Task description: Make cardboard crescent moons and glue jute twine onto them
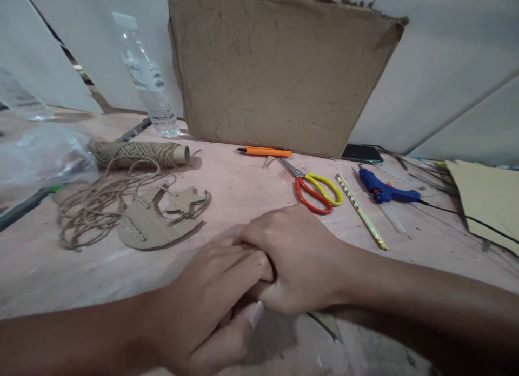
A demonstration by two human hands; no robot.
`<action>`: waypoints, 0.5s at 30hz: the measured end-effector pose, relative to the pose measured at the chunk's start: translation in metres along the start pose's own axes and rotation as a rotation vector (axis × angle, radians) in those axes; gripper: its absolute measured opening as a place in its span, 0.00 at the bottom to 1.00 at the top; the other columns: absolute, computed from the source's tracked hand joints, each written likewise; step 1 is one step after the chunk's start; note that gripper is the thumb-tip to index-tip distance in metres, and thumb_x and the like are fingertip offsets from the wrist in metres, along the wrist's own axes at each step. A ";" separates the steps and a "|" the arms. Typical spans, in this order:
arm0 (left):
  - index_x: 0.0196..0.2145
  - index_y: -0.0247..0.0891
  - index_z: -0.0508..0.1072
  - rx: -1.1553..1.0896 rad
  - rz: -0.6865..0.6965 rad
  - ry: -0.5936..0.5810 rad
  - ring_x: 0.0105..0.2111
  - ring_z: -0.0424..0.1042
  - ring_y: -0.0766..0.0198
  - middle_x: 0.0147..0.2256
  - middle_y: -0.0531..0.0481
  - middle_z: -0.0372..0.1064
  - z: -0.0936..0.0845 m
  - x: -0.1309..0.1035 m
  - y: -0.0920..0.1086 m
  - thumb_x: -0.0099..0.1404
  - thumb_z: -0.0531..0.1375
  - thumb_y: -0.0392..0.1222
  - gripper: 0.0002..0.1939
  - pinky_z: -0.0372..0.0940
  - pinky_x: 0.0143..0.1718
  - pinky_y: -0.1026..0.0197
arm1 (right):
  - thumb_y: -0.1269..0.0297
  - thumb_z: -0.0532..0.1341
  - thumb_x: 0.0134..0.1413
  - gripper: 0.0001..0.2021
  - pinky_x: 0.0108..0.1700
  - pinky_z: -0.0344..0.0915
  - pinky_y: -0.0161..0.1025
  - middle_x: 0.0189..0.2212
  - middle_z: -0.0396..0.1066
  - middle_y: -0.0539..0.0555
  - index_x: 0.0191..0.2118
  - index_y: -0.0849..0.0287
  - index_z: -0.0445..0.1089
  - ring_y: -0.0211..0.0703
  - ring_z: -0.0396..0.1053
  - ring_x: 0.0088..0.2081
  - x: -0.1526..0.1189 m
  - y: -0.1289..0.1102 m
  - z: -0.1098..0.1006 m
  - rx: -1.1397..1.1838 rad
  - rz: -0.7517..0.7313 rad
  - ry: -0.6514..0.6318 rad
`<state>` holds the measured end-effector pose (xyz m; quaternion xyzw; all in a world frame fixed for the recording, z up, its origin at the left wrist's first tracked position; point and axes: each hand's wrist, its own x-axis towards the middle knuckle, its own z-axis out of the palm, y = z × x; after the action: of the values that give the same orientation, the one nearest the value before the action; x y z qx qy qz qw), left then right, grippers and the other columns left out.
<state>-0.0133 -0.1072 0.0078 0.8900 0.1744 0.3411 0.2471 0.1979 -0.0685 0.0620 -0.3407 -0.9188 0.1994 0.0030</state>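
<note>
My left hand [211, 300] and my right hand [295, 257] lie together on the wooden table [243, 187], fingers overlapping. Both press down on a flat cardboard piece [329, 324], mostly hidden under them; one pointed corner sticks out below my right wrist. Cut cardboard shapes [156, 222] wound with twine lie just beyond my left hand. Red and yellow scissors [316, 189] lie a short way beyond my right hand.
A big cardboard sheet [275, 68] leans on the wall. A twine spool [138, 153] with loose twine, a water bottle [148, 79] and a plastic bag [40, 154] are left. An orange cutter [263, 151], pencil [360, 211], blue glue gun [385, 189] and phone [361, 153] are right.
</note>
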 end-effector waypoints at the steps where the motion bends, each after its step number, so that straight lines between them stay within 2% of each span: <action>1: 0.48 0.46 0.63 0.025 0.035 -0.018 0.34 0.72 0.57 0.36 0.54 0.71 0.000 0.000 -0.003 0.71 0.56 0.33 0.11 0.68 0.40 0.53 | 0.59 0.72 0.57 0.10 0.37 0.51 0.46 0.39 0.89 0.56 0.42 0.57 0.83 0.53 0.81 0.38 0.000 0.002 0.000 -0.011 -0.010 0.011; 5: 0.49 0.45 0.69 0.209 0.100 0.062 0.32 0.75 0.57 0.36 0.53 0.77 -0.015 0.000 -0.020 0.77 0.52 0.32 0.11 0.65 0.37 0.51 | 0.47 0.71 0.67 0.17 0.36 0.46 0.47 0.40 0.89 0.58 0.45 0.58 0.83 0.54 0.80 0.38 0.003 0.008 0.000 -0.107 -0.039 0.079; 7: 0.47 0.46 0.69 0.412 0.066 0.082 0.29 0.73 0.58 0.33 0.54 0.76 -0.034 0.000 -0.031 0.81 0.53 0.34 0.08 0.63 0.34 0.53 | 0.50 0.68 0.74 0.15 0.36 0.43 0.48 0.40 0.89 0.59 0.45 0.58 0.83 0.53 0.80 0.38 0.004 0.009 -0.001 -0.151 -0.021 0.070; 8: 0.45 0.47 0.69 0.504 0.032 0.096 0.26 0.69 0.58 0.30 0.56 0.71 -0.046 -0.001 -0.037 0.81 0.55 0.35 0.07 0.59 0.32 0.54 | 0.53 0.66 0.76 0.14 0.36 0.43 0.48 0.40 0.89 0.59 0.44 0.58 0.83 0.52 0.79 0.38 0.005 0.009 -0.002 -0.168 -0.008 0.062; 10: 0.43 0.45 0.72 0.624 -0.101 0.069 0.26 0.68 0.57 0.31 0.52 0.73 -0.070 -0.004 -0.050 0.78 0.64 0.39 0.04 0.54 0.30 0.54 | 0.58 0.64 0.78 0.13 0.37 0.42 0.49 0.41 0.89 0.60 0.43 0.59 0.82 0.52 0.79 0.39 0.006 0.009 -0.005 -0.190 0.012 0.052; 12: 0.37 0.45 0.72 0.685 -0.168 0.025 0.26 0.68 0.54 0.29 0.49 0.73 -0.089 -0.008 -0.062 0.76 0.68 0.45 0.10 0.52 0.28 0.54 | 0.60 0.65 0.78 0.11 0.37 0.42 0.48 0.42 0.89 0.60 0.42 0.59 0.81 0.51 0.79 0.39 0.007 0.010 -0.008 -0.204 0.019 0.042; 15: 0.33 0.46 0.72 0.704 -0.238 -0.048 0.24 0.67 0.55 0.26 0.50 0.73 -0.100 -0.016 -0.070 0.77 0.67 0.46 0.14 0.52 0.27 0.54 | 0.62 0.66 0.78 0.10 0.38 0.43 0.48 0.42 0.89 0.60 0.41 0.59 0.80 0.51 0.78 0.39 0.007 0.014 -0.011 -0.216 0.024 0.032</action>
<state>-0.1035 -0.0255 0.0250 0.9017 0.3775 0.2083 -0.0320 0.2026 -0.0503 0.0661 -0.3531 -0.9306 0.0939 -0.0215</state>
